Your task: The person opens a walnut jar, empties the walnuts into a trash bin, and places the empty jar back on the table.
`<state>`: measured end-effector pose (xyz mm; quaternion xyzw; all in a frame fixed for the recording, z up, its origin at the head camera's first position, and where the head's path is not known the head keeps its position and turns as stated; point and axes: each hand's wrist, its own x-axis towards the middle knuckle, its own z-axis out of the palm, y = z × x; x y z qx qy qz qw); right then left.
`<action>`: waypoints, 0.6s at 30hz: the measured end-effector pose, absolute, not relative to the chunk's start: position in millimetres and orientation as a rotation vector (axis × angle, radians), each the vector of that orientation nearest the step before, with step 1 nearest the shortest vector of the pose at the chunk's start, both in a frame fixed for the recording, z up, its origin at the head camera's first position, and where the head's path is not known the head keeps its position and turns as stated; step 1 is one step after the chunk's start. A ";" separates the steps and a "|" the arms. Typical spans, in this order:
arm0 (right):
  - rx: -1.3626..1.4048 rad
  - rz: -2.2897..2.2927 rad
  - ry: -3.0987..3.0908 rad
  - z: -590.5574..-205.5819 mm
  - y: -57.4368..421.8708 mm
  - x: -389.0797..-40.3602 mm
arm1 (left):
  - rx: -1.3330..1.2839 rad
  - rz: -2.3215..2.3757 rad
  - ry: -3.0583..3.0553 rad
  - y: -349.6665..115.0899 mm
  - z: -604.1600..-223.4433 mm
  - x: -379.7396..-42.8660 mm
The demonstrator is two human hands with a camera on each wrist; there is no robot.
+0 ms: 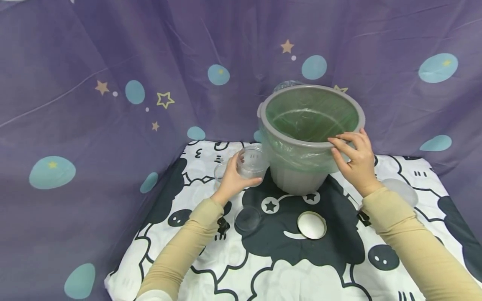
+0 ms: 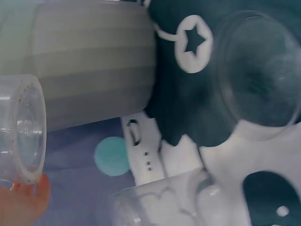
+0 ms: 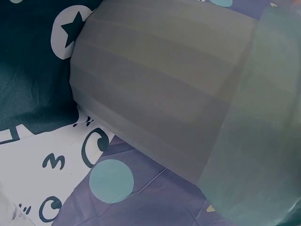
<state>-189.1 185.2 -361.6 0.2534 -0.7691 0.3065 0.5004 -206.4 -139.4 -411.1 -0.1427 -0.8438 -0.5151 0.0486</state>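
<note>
My left hand (image 1: 235, 177) grips a clear plastic jar (image 1: 253, 161) beside the left wall of a grey trash bin (image 1: 297, 179). In the left wrist view the jar (image 2: 21, 132) shows its round base, with fingertips under its edge. A green see-through bag (image 1: 312, 121) lines the bin and folds down over its outside. At the bin's front right rim, my right hand (image 1: 355, 161) holds the edge, thumb and fingertips close together there. The bin wall (image 3: 155, 84) and the folded bag (image 3: 254, 132) fill much of the right wrist view, which leaves that hand out.
Behind my left hand lies another clear jar (image 2: 160, 202). A round clear container (image 1: 247, 218) and a gold-rimmed lid (image 1: 311, 225) rest on the patterned cloth (image 1: 301, 280) in front of the bin. A whitish translucent disc (image 1: 403, 192) lies beyond my right forearm. Purple curtains (image 1: 244, 33) surround the table.
</note>
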 end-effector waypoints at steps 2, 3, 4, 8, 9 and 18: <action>0.610 0.746 -1.855 -361.8 185.1 -189.5 | -0.416 -1.567 -2.601 -138.2 -418.9 -205.7; 0.610 0.749 -1.852 -361.8 185.2 -189.7 | -0.407 -1.568 -2.615 -137.3 -422.7 -205.6; 0.609 0.751 -1.850 -362.0 185.2 -190.0 | -0.404 -1.576 -2.621 -136.4 -426.7 -206.0; 0.610 0.748 -1.852 -362.1 185.8 -191.0 | -0.410 -1.646 -2.659 -133.1 -444.6 -209.9; 0.609 0.747 -1.854 -362.1 186.0 -190.9 | -0.411 -1.657 -2.670 -132.4 -449.3 -211.2; 0.616 0.749 -1.853 -361.4 185.5 -190.3 | -0.401 -1.507 -2.776 -129.9 -476.8 -219.7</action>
